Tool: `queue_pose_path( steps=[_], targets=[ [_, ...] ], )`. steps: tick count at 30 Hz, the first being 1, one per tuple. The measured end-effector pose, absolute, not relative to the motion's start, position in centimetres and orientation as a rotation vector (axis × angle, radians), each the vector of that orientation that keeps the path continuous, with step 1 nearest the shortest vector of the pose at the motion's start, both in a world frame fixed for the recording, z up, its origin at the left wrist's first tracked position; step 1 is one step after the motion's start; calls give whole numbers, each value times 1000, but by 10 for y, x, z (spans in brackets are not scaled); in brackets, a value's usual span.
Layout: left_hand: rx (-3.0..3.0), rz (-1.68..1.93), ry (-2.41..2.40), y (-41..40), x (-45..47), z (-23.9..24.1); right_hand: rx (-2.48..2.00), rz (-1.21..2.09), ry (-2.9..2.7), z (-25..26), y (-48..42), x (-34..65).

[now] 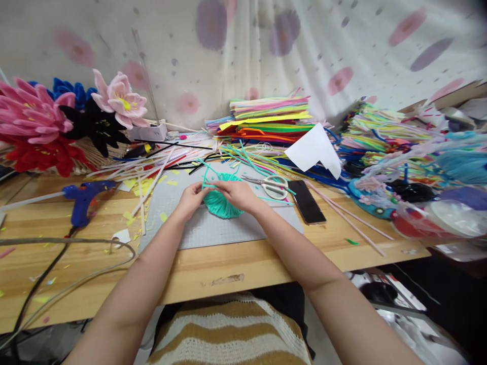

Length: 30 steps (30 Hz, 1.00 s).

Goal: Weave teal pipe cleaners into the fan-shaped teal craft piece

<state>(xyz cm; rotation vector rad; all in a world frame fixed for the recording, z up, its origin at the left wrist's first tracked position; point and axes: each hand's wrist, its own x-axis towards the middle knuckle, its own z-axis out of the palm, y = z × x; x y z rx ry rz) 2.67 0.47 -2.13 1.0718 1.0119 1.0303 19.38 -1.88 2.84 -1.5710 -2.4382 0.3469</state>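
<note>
A round teal piece (pixel 223 209), formed from pipe cleaners fanning out from its middle, lies on the grey cutting mat (pixel 171 230). Both hands meet over its upper left part. My left hand (pixel 191 198) is closed, its thumb and fingertips pinching a teal pipe cleaner (pixel 205 175). From the other side my right hand (pixel 236 196) pinches the same strand close to the left fingertips and covers part of the round piece. Just right of it rest scissors with pale handles (pixel 274 188), a teal strand beside them.
A blue glue gun (pixel 81 203) with its cord lies on the left. A black phone (pixel 308 202) sits right of the mat. Bundled pipe cleaners (pixel 266 119) are stacked behind, near white paper (pixel 315 149). Fuzzy flowers (pixel 32 111) stand at back left.
</note>
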Motion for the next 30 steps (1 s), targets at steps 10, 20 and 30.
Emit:
queue_pose_path(
  steps=[10,20,30],
  targets=[
    [985,905,980,9,5,-12,-1733,320,-2547,21,-7,185],
    [1081,1020,1189,9,10,-13,-1643,319,-2679,23,-2,179],
    [1088,1094,1162,7,23,-23,-1788,354,-2587,51,-12,192]
  ],
)
